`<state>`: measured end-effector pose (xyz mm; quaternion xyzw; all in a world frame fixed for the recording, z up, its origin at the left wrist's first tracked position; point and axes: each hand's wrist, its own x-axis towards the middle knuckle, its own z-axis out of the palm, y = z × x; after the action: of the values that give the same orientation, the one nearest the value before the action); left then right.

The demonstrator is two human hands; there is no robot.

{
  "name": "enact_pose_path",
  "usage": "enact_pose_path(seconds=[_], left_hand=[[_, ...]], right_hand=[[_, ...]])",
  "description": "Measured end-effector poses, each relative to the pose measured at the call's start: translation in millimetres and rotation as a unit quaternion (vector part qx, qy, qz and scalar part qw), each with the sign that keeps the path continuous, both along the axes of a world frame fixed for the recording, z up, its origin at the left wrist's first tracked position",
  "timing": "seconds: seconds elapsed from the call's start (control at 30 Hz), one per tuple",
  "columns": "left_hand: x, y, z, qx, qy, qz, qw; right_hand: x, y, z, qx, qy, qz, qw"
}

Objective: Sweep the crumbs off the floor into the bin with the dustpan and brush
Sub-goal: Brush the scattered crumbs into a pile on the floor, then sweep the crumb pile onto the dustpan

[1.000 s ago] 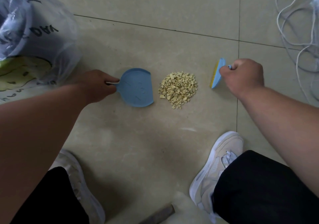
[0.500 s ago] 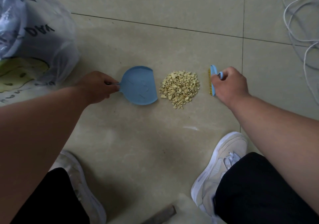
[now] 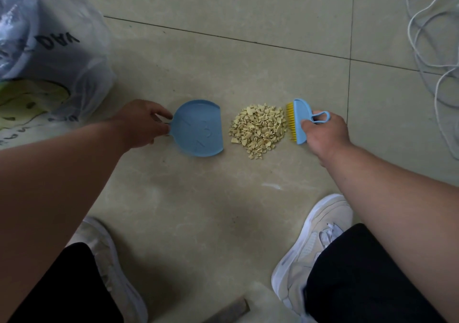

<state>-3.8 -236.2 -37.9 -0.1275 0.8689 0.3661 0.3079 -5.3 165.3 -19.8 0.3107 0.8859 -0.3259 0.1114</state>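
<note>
At the far left a bin lined with a translucent plastic bag [image 3: 52, 49] stands on the tiled floor [image 3: 223, 49], dark lettering showing on the bag. Just right of it the left hand [image 3: 142, 123] pinches the short handle of the blue dustpan [image 3: 198, 128], fingers curled round it; the handle itself is mostly hidden under the fingers. The dustpan lies flat on the floor with its straight open edge facing right. Near that edge, but apart from it, sits a heap of pale yellow crumbs [image 3: 258, 130]. On the heap's right side the blue brush [image 3: 300, 120] stands with its yellow bristles turned left, just beside the crumbs and perhaps touching the outermost ones; the view is too coarse to be sure. The right hand [image 3: 325, 133] grips the brush by its looped handle, thumb pressed against the blue back. Below, a white shoe [image 3: 310, 248] is planted on the floor. A white cable [image 3: 427, 49] lies coiled at the far right.
</note>
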Motion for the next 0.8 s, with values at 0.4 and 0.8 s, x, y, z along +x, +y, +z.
enact_pose_path(seconds=[0.4,0.8], left_hand=[[1.9,8.5,3.6,0.037,-0.012,0.020,0.999],[0.0,7.3,-2.9,0.047,-0.017,0.034,0.998]], right_hand=[[0.3,-23.6,-3.7,-0.039,0.013,-0.026,0.999],[-4.1,-42.2,0.4,0.009,0.030,0.006,0.999]])
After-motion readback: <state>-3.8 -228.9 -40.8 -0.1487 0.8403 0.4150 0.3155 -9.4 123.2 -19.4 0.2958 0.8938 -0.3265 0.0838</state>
